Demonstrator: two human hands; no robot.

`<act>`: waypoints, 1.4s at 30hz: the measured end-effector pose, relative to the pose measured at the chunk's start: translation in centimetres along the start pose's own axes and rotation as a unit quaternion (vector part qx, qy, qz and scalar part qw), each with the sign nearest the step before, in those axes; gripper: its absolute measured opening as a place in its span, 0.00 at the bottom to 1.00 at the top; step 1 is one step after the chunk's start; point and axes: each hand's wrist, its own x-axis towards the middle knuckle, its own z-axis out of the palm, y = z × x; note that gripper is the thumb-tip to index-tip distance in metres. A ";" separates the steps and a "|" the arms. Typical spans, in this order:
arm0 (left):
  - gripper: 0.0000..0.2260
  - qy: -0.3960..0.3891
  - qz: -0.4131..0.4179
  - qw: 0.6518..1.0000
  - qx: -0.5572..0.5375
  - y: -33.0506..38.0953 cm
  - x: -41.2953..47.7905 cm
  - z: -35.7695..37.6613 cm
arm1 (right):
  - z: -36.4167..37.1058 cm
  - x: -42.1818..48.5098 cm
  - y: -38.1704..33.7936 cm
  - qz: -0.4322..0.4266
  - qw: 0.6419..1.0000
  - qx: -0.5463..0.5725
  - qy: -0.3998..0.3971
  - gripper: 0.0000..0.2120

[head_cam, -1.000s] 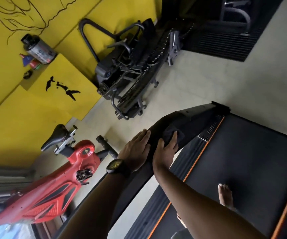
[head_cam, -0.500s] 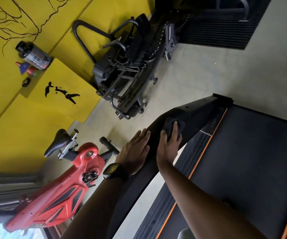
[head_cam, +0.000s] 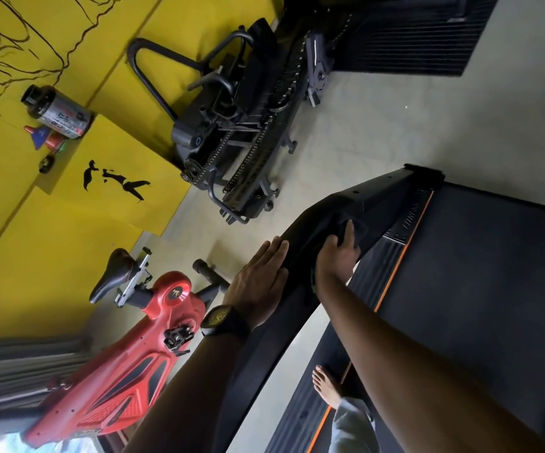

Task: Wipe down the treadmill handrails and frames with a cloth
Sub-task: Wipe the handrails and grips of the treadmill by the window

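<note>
Step in hand: wiping the treadmill's left frame arm (head_cam: 300, 308), the black sloped upright running down toward the deck corner. Right hand (head_cam: 336, 256) presses a dark cloth (head_cam: 351, 228) flat onto the arm's upper face; this grip is a flat-palm press, fingers extended over the cloth, not curled round it. Cloth sits under and just ahead of the fingertips, bunched toward the lower end of the arm. Left hand (head_cam: 258, 282) lies open and flat on the outer edge of the same arm, just beside the right, holding nothing, bracing. Watch (head_cam: 220, 320) on left wrist. Belt deck (head_cam: 477, 289) to the right, bare foot (head_cam: 326, 385) on its side rail. Next move likely calls for sliding the cloth on down toward the base cap (head_cam: 424, 173), keeping pressure, then covering the arm's sides.
</note>
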 end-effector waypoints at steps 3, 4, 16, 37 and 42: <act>0.24 0.008 -0.001 1.000 0.006 0.1 0.2 0.1 | 0.3 -3.9 1.4 -0.140 0.989 -0.040 -0.020 0.28; 0.24 0.009 0.001 1.000 0.006 0.0 0.2 0.2 | 0.3 -4.5 1.9 -0.170 0.984 -0.036 -0.029 0.28; 0.23 0.013 0.023 0.999 -0.039 -0.4 -0.1 -0.1 | 0.1 -5.3 3.4 -0.204 0.979 -0.003 -0.017 0.26; 0.23 -0.001 0.045 0.999 0.019 -1.0 -1.6 -0.2 | 0.3 -7.8 5.4 -0.227 0.974 0.007 -0.020 0.27; 0.24 -0.001 0.053 0.998 0.026 -1.2 -2.8 0.0 | -0.1 -9.7 6.4 -0.176 0.984 0.014 -0.019 0.29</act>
